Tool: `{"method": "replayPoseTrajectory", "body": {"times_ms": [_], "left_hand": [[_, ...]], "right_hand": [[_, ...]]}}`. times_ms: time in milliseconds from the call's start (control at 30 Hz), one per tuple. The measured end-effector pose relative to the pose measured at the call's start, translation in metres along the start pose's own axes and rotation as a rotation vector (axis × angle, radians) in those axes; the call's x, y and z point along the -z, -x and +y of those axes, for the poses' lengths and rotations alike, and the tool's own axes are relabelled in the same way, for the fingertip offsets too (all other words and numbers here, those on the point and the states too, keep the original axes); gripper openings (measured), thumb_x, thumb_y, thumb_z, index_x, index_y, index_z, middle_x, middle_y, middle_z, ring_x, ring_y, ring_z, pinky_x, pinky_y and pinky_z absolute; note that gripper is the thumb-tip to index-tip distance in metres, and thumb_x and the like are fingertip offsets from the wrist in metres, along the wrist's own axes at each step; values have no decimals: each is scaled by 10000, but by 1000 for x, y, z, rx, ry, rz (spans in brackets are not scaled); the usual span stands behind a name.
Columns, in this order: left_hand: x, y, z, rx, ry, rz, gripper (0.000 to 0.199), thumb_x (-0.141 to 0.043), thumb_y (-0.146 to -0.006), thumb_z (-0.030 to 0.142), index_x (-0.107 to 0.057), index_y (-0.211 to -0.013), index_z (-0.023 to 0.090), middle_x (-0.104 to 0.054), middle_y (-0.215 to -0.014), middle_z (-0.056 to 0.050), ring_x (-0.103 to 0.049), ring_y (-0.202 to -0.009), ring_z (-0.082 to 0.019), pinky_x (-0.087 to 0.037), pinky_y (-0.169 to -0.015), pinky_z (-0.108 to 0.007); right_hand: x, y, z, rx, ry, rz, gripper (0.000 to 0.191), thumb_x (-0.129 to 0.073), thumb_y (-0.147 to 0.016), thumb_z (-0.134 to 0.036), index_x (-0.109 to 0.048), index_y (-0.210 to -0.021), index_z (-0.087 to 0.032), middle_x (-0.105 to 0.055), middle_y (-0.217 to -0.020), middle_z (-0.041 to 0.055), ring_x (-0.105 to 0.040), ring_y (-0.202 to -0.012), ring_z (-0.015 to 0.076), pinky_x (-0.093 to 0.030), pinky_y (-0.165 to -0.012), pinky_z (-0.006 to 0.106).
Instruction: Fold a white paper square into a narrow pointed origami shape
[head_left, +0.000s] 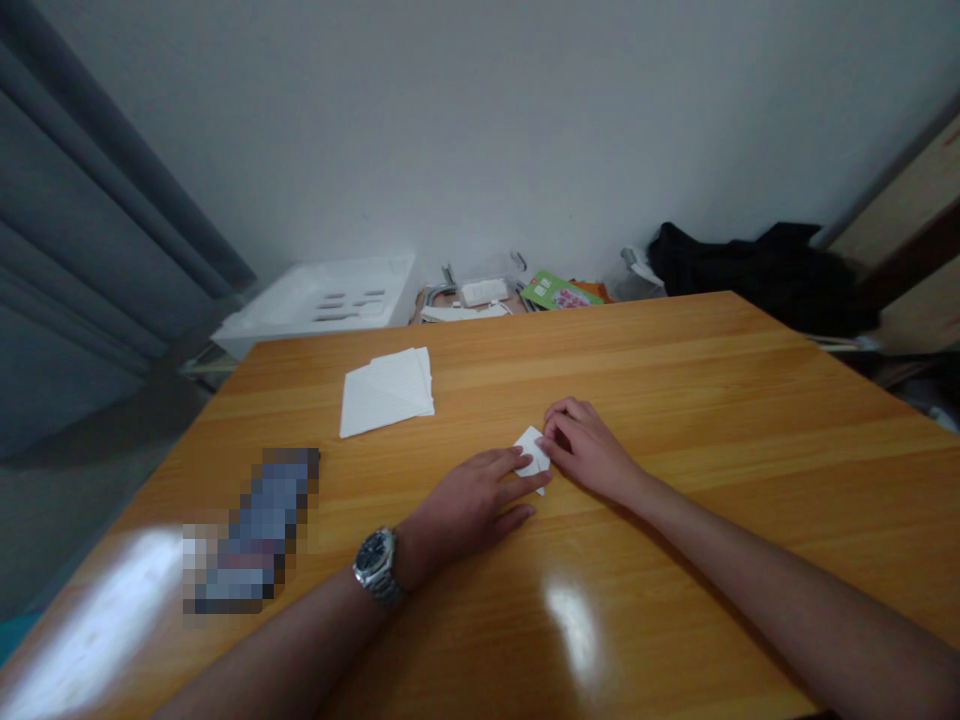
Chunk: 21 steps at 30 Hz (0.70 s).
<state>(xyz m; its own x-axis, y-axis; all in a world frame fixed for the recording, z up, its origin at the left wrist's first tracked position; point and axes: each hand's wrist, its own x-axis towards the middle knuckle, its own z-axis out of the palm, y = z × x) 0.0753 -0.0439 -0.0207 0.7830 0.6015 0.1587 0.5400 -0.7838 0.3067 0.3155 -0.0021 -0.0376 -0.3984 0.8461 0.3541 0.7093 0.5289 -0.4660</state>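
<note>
The left hand (474,500) is lying open, fingers spread, pressing the small white paper (531,438) onto the middle of the table (712,400); at its right edge the right hand's (596,455) curled fingers are touching, though whether they are pinching is unclear. The paper is seemingly sitting partly folded; farther left, the white sheets (386,390) are lying flat, apparently unworked.

No text is readable; the pale characters on the green booklet (561,291) are too small
</note>
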Motion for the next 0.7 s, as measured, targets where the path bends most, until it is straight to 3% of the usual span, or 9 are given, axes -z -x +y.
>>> {"method": "replayPoseTrajectory", "body": {"times_ms": [700], "left_hand": [[2,-2,3,-16,-70,-6,411,-495,-1007,388,-573,-1389,254,-541,-1455,-104,-521,-1336,-270,-447,-1120,-437]], "right_hand": [[-2,-1,1,-1,12,19,127,-632,-924,-269,-585,-822,-209,-596,-1023,78,-547,-992,249,-455,-923,414]]}}
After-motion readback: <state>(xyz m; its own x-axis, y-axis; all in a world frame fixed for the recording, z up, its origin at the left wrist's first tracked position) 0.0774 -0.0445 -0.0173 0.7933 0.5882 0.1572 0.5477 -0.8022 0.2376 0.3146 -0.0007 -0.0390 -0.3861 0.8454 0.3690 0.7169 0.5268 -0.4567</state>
